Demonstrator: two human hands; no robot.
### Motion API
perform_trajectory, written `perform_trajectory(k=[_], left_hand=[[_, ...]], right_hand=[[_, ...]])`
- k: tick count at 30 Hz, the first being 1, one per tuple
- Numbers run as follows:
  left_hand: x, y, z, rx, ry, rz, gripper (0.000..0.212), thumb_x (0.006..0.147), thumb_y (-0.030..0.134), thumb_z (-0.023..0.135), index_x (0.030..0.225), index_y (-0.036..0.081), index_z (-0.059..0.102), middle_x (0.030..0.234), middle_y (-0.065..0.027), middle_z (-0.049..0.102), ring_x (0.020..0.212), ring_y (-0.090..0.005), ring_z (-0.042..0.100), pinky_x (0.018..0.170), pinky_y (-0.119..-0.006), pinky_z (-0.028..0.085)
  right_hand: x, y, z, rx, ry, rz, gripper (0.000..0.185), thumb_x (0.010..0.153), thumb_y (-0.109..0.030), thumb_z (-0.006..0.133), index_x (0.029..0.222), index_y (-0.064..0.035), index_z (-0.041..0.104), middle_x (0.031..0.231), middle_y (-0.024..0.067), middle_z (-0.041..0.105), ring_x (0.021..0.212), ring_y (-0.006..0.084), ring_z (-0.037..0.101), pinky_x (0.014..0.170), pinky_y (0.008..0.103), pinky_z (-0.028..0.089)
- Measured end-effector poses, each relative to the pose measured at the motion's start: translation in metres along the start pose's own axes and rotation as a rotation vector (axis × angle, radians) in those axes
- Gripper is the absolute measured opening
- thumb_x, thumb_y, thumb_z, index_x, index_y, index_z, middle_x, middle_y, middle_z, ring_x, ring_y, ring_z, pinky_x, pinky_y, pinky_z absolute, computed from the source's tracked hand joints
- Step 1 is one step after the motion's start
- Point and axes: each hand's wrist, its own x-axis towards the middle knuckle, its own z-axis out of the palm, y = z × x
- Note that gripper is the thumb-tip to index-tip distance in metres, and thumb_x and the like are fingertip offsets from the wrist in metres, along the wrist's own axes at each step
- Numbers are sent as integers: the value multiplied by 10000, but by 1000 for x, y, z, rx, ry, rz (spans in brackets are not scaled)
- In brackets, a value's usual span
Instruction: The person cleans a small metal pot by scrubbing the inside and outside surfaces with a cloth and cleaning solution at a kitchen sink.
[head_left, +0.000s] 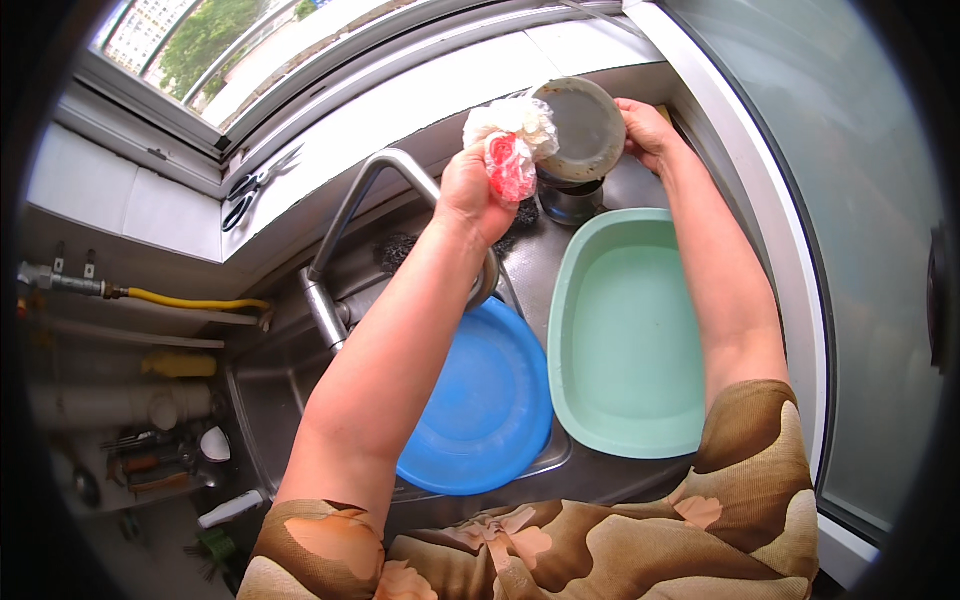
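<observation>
My left hand (476, 191), beyond the sink tap, grips a bunched clear plastic bag (514, 150) with white and red parts. My right hand (646, 133) holds the right rim of a round, flat-based dish or lid (581, 129) that has brown specks along its edge. The bag overlaps the left edge of this round piece. Beneath it, a dark metal pot or bowl (571, 204) stands on the steel counter. Nearer to me are a round blue basin (487, 397) over the sink and a pale green oval-cornered basin (637, 337) to its right.
A curved metal tap (322, 300) rises left of the blue basin. Dark scouring pads (395, 251) lie behind it. Scissors (251, 191) rest on the white tiled sill. A yellow hose (191, 302) and a shelf of utensils (150, 461) are at left, a framed glass panel (847, 225) at right.
</observation>
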Motion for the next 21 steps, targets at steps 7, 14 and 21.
perform_trajectory(k=[7, 14, 21], left_hand=[[-2, 4, 6, -3, 1, 21, 224, 891, 63, 422, 1087, 14, 517, 1012, -104, 603, 895, -186, 606, 764, -296, 510], [0, 0, 6, -51, 19, 23, 237, 887, 58, 423, 1098, 9, 519, 1032, -107, 601, 911, -199, 605, 781, -317, 512], [0, 5, 2, 1, -2, -7, 234, 867, 56, 433, 1072, 9, 537, 975, -99, 614, 846, -188, 613, 717, -290, 510]], right_hand=[[2, 4, 0, -14, 42, -30, 86, 837, -124, 588, 897, -64, 593, 666, -37, 552, 494, 31, 431, 437, 174, 331], [2, 13, -8, 51, 33, -16, 69, 830, -105, 581, 884, -65, 597, 669, -36, 564, 477, 31, 436, 414, 173, 329], [0, 5, -2, 67, 6, -59, 70, 830, -105, 581, 887, -68, 597, 648, -44, 544, 476, 29, 411, 419, 165, 310]])
